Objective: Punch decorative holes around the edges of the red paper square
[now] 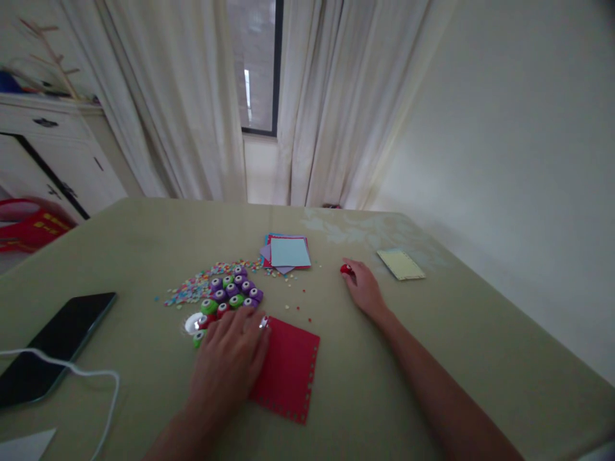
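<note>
Purple punches (231,290), confetti (195,288) beyond left hand (231,349) | grip unclear | right hand (365,290) clasping red punch (344,269)

Red paper square (293,365): lying flat, askew; small holes punched along right and near edges; left part hidden from where I stand. Red craft punch (344,269): small, partly covered, well apart, beyond the sheet to the right. Other craft punches (231,290), purple, green, red, white-ringed tops: clustered beyond its far left corner.
</note>
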A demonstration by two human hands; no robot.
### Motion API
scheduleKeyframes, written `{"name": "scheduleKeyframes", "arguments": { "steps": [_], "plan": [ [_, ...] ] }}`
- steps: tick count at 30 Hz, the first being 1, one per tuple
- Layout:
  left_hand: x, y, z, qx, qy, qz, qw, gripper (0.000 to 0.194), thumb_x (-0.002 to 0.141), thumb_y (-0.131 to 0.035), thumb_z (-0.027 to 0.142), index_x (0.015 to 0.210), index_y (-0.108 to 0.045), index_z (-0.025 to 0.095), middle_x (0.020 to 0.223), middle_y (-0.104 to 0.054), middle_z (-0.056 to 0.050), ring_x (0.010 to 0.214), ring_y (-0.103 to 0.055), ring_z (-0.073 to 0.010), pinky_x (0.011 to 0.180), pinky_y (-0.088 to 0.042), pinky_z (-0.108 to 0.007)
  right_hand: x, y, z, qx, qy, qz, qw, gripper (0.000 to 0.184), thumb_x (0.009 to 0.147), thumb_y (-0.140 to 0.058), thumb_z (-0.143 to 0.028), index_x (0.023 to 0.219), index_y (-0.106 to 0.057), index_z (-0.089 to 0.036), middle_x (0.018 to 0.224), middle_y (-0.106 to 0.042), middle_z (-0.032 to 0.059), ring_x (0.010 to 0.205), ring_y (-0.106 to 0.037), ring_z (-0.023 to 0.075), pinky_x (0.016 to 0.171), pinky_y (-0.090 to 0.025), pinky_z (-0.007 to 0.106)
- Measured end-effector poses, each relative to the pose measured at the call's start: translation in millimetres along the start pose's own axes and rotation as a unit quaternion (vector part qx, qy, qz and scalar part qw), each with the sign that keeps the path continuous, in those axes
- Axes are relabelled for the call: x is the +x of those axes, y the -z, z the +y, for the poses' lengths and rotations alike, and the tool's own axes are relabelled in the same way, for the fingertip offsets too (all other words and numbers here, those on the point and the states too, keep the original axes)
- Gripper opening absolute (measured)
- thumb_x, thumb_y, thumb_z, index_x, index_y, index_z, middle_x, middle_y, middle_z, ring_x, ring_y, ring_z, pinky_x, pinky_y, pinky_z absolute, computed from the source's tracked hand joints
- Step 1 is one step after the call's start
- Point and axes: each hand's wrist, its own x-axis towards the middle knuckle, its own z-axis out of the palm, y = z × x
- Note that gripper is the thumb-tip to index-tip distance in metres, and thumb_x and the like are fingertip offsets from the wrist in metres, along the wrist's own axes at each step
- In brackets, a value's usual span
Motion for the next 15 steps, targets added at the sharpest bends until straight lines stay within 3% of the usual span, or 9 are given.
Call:
{"name": "scheduleKeyframes", "arguments": {
  "steps": [3,6,8,10,11,15],
  "plan": [
    [0,14.1,-18,0.118,0.090,-0.039,0.988,0.034,0.108,-0.048,0.020,0.129,-0.072,0.009,0.119,-0.072,-0.021,0.106,-0.069,-0.0412,0.088,-0.058,-0.057,-25,1,-10,-0.014,-0.020,0.074,0.997,0.054,0.096,-0.061,-0.020,0.149,-0.061,-0.018,0.146,-0.061,0.0209,0.130,-0.062,0.0352,0.111,-0.053,0.056],
    [-7,12.1,-26,0.123,0.074,-0.065,0.988,0.042,0.101,-0.044,0.003,0.132,-0.073,0.007,0.119,-0.072,-0.021,0.106,-0.070,-0.0387,0.086,-0.061,-0.053,-50,8,-41,0.003,0.018,0.130,0.991,0.040,0.098,-0.065,-0.026,0.137,-0.068,-0.019,0.132,-0.067,0.0194,0.122,-0.064,0.0358,0.108,-0.053,0.055],
    [-12,2.5,-25,0.098,0.053,-0.055,0.992,0.052,0.095,-0.041,-0.006,0.133,-0.074,0.010,0.130,-0.070,-0.022,0.113,-0.071,-0.0368,0.090,-0.062,-0.050,-63,12,-67,0.099,0.069,0.092,0.988,0.018,0.105,-0.060,-0.030,0.116,-0.071,-0.022,0.106,-0.072,0.0114,0.094,-0.068,0.0263,0.088,-0.058,0.040],
    [-17,-8.8,-20,0.068,0.028,-0.051,0.996,0.058,0.092,-0.040,-0.010,0.131,-0.075,0.015,0.136,-0.069,-0.020,0.119,-0.070,-0.0357,0.093,-0.062,-0.049,-73,11,-92,0.210,0.079,0.010,0.974,0.019,0.110,-0.057,-0.035,0.105,-0.069,-0.022,0.085,-0.068,0.0036,0.070,-0.062,0.0185,0.066,-0.053,0.029],
    [-19,-13.6,-18,0.054,0.013,-0.053,0.997,0.059,0.091,-0.041,-0.011,0.128,-0.076,0.018,0.137,-0.070,-0.018,0.120,-0.070,-0.0356,0.094,-0.062,-0.050,-78,8,-102,0.241,0.081,-0.021,0.967,0.023,0.112,-0.054,-0.038,0.101,-0.068,-0.022,0.081,-0.067,0.0023,0.067,-0.061,0.0172,0.062,-0.050,0.027],
    [-20,-21.9,-16,-0.020,-0.014,-0.033,0.999,0.054,0.092,-0.044,-0.008,0.124,-0.076,0.022,0.128,-0.076,-0.012,0.117,-0.071,-0.0337,0.097,-0.063,-0.050,-90,-5,-122,0.237,0.215,-0.125,0.939,0.041,0.109,-0.058,-0.056,0.116,-0.072,-0.019,0.097,-0.075,0.0095,0.084,-0.070,0.0226,0.079,-0.055,0.032]
  ]
}}
